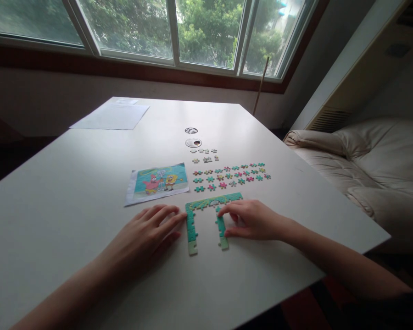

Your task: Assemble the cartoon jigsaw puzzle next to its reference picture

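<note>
A partly joined jigsaw border lies on the white table in front of me. Its top strip and left strip meet at the upper left corner. A separate-looking right strip stands below the top strip, inward from its right end; whether they touch is hard to tell. My left hand rests open on the table, its index fingertip against the left strip's outer edge. My right hand has its index fingertip on the right strip and its thumb at the strip's right side, the other fingers curled.
Rows of loose jigsaw pieces lie beyond the border, with paler pieces behind them. A cartoon picture sheet is at their left. Farther back are two round discs and white paper. A sofa stands right.
</note>
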`<state>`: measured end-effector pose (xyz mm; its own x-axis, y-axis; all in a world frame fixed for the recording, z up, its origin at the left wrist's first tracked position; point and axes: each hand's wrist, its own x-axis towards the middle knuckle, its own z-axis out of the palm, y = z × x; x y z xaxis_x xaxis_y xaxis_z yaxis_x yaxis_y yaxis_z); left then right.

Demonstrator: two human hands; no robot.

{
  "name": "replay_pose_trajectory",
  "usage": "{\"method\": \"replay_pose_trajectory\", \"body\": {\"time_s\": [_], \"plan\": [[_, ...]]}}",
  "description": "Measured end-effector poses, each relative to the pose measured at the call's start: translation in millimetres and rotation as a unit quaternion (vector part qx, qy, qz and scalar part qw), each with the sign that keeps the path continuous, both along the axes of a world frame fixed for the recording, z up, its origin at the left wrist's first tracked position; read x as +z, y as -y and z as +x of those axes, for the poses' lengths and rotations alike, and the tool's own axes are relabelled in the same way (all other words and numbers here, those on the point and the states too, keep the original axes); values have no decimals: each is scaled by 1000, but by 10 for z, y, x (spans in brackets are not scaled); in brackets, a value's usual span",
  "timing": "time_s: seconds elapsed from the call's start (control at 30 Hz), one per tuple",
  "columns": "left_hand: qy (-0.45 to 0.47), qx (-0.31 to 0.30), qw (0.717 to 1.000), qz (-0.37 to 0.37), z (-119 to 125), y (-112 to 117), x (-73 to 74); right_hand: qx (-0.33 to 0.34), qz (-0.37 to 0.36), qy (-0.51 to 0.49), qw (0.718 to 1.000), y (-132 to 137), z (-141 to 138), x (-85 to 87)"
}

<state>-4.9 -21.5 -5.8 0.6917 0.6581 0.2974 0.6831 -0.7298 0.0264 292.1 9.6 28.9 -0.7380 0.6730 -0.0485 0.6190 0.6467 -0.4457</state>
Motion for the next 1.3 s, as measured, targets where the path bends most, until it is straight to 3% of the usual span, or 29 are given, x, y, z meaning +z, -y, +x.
{"method": "replay_pose_trajectory", "body": {"time_s": [0.73, 1.1, 1.3], "plan": [[2, 3, 1000, 8, -7, 7, -8, -24, -2, -14, 1000, -10, -2, -38], [11, -38, 999, 29, 46, 67, 86, -52, -16, 8, 998, -80, 64, 16], [16, -58, 998, 20, 86, 124, 150, -25, -1, 7, 1000, -58, 56, 15]]}}
